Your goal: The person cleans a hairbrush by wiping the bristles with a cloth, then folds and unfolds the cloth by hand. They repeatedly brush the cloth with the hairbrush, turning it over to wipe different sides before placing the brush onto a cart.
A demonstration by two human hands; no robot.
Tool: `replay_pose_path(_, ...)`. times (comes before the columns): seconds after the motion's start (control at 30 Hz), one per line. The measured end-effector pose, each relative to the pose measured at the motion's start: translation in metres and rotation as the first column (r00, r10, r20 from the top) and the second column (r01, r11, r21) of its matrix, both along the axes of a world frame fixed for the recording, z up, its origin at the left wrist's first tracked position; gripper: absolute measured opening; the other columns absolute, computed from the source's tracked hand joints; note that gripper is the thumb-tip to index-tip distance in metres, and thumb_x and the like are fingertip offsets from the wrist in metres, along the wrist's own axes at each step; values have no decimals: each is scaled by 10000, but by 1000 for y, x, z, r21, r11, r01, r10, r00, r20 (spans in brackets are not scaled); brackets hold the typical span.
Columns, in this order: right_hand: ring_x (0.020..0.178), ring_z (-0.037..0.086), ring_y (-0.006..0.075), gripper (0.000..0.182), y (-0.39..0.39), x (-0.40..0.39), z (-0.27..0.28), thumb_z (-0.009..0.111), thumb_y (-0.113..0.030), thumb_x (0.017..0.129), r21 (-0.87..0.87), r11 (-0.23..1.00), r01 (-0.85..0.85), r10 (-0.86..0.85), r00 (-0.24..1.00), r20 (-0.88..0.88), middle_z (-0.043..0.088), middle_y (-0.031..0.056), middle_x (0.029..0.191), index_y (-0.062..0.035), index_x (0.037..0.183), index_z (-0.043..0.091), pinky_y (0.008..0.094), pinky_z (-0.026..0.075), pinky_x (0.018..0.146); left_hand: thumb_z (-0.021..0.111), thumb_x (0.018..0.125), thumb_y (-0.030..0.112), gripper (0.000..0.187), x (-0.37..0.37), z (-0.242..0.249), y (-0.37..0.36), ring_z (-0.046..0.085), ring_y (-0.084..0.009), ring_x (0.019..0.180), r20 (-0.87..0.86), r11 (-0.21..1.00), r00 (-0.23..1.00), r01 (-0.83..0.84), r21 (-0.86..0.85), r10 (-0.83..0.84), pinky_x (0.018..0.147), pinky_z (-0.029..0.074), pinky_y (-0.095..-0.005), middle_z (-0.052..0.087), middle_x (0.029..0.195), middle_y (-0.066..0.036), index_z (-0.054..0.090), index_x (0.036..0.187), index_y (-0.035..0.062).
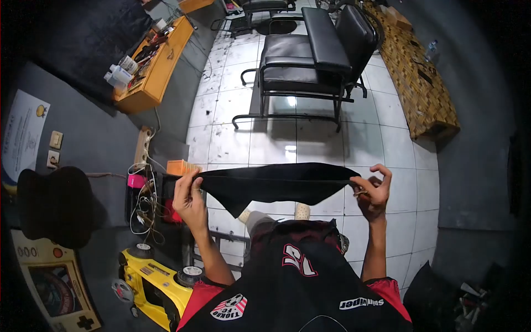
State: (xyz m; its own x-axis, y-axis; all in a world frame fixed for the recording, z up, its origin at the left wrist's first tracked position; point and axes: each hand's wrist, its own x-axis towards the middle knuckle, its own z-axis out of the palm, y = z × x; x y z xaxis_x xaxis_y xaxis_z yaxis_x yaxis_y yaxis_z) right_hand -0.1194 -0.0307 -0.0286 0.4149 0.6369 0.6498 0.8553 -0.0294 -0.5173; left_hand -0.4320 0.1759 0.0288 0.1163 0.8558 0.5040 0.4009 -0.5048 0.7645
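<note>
A black cloth [271, 185] is stretched out between my two hands, in front of my body and above the tiled floor. My left hand [189, 200] pinches its left end, with thumb and fingers closed on the edge. At the other end, my right hand [374, 191] grips the cloth between thumb and index finger, while its other fingers curl apart from it. The upper edge runs nearly straight from hand to hand, and a pointed corner hangs down at the left. Part of the cloth is folded over itself.
A black barber chair [301, 61] stands ahead on the white tiles. Bottles crowd an orange wall shelf [166, 61] at the left. A woven-pattern bench [420, 83] lines the right wall. Cables hang by my left arm, above a yellow toy car [157, 282].
</note>
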Motion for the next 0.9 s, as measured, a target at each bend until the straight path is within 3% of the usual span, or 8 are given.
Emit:
replay_pose_path(0.17, 566, 584, 156, 156, -5, 15, 17, 743, -99, 690, -228, 972, -62, 44, 996, -83, 588, 64, 914, -51, 792, 635, 260, 465, 490, 644, 793, 6, 128, -7, -13, 1, 582, -164, 807, -105, 995, 993, -39, 97, 49, 745, 447, -258, 638, 858, -91, 655, 920, -9)
replay_pose_path(0.3, 654, 621, 189, 159, -6, 19, 15, 739, -62, 698, -126, 988, -85, 75, 993, -87, 611, 80, 836, -36, 804, 624, 271, 494, 566, 644, 792, 9, 98, -4, -14, -4, 578, -165, 767, -124, 986, 985, -102, 133, 119, 726, 451, -264, 637, 829, -90, 655, 888, -10)
replay_pose_path(0.4, 694, 630, 197, 219, -4, 17, 19, 718, -16, 702, -78, 996, -41, 26, 981, -193, 612, 90, 804, -33, 891, 608, 269, 496, 602, 624, 813, 14, 88, -3, -17, -3, 583, -149, 698, -91, 997, 994, -51, 59, 56, 657, 458, -255, 628, 806, -86, 640, 891, -23)
replay_pose_path(0.5, 712, 609, 185, 390, 4, 6, 26, 688, 35, 703, -147, 987, -58, -1, 929, -371, 600, 101, 825, -45, 1063, 559, 272, 477, 628, 570, 869, 37, 129, -4, -22, -7, 588, -111, 703, -48, 908, 994, 69, -413, -98, 634, 454, -227, 609, 785, -50, 608, 975, -25)
replay_pose_path(0.6, 692, 570, 222, 216, 7, 15, 17, 651, 5, 751, -228, 972, -58, -3, 966, -259, 557, 106, 793, -14, 961, 605, 302, 455, 636, 544, 878, 37, 107, -7, -39, -1, 609, -118, 608, 86, 874, 991, 131, -467, -103, 548, 455, -219, 612, 732, -72, 585, 934, -44)
replay_pose_path(0.8, 677, 555, 277, 108, 19, 19, -6, 625, -21, 781, -159, 986, 49, -93, 955, -282, 551, 129, 783, 5, 883, 603, 309, 445, 623, 522, 894, 50, 125, -2, -63, 4, 640, -136, 631, 171, 920, 979, 167, -353, -112, 543, 472, -217, 623, 724, -85, 591, 957, -33)
replay_pose_path(0.87, 655, 583, 208, 115, 30, 28, -18, 589, -40, 827, -173, 985, 15, -69, 948, -311, 591, 121, 775, 10, 931, 591, 299, 457, 606, 538, 881, 41, 135, 8, -63, 10, 651, -150, 609, 58, 860, 980, 197, -471, -193, 543, 482, -235, 633, 704, -102, 595, 991, -13)
replay_pose_path(0.9, 646, 586, 186, 120, 37, 32, -15, 580, -41, 837, -285, 958, -37, -108, 873, -476, 600, 112, 772, 11, 944, 589, 289, 464, 596, 535, 877, 33, 142, 7, -71, 19, 658, -152, 628, -49, 860, 959, 227, -456, -279, 553, 484, -240, 637, 715, -108, 593, 998, -13)
